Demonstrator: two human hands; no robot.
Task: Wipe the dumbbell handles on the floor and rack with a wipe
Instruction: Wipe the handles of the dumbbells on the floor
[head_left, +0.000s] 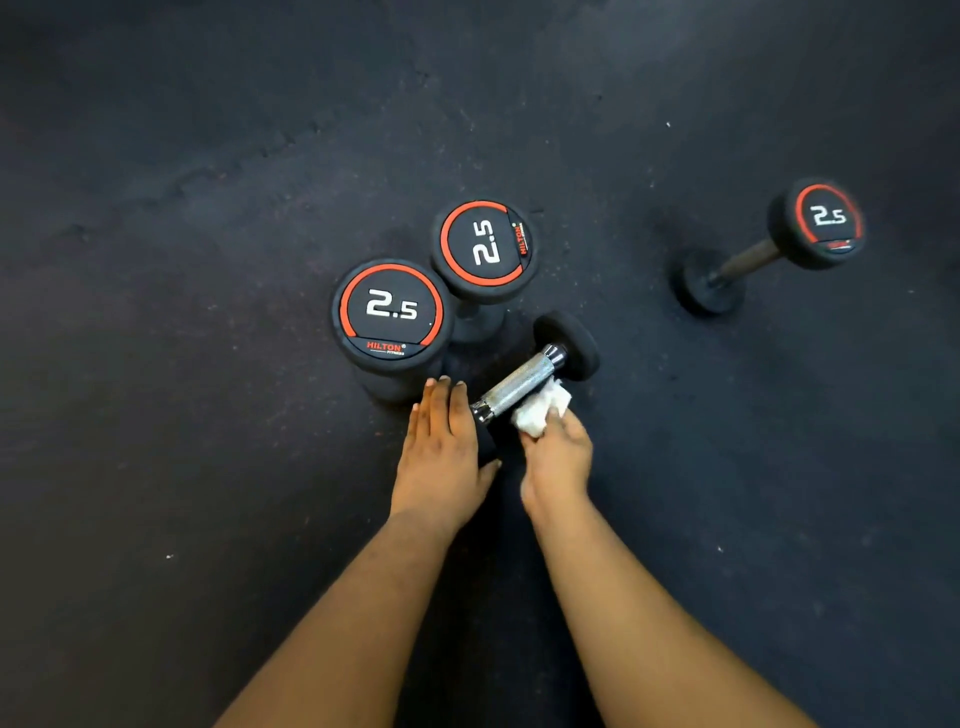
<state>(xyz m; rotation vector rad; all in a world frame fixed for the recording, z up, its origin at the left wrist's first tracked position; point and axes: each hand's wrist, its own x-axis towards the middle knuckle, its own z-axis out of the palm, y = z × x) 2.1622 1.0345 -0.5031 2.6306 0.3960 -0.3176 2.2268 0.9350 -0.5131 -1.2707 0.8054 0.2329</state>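
While the near end of the lying dumbbell (535, 376) is pressed down by the flat, open left hand (441, 447), a crumpled white wipe (540, 410) is pinched in the curled fingers of the right hand (558, 457). The wipe is held against the right side of the shiny metal handle (519, 382). The handle's long line runs from just in front of the left hand up and away to the right, so the right hand is nearer to it. A rub along that line is probably needed next. Just past the left hand, two dumbbells are stood on end: one (392, 317) close, one (483, 249) behind it. They could be bumped. Far off to the right, another dumbbell (769, 249) is seen, well apart on the dark floor (208, 260).
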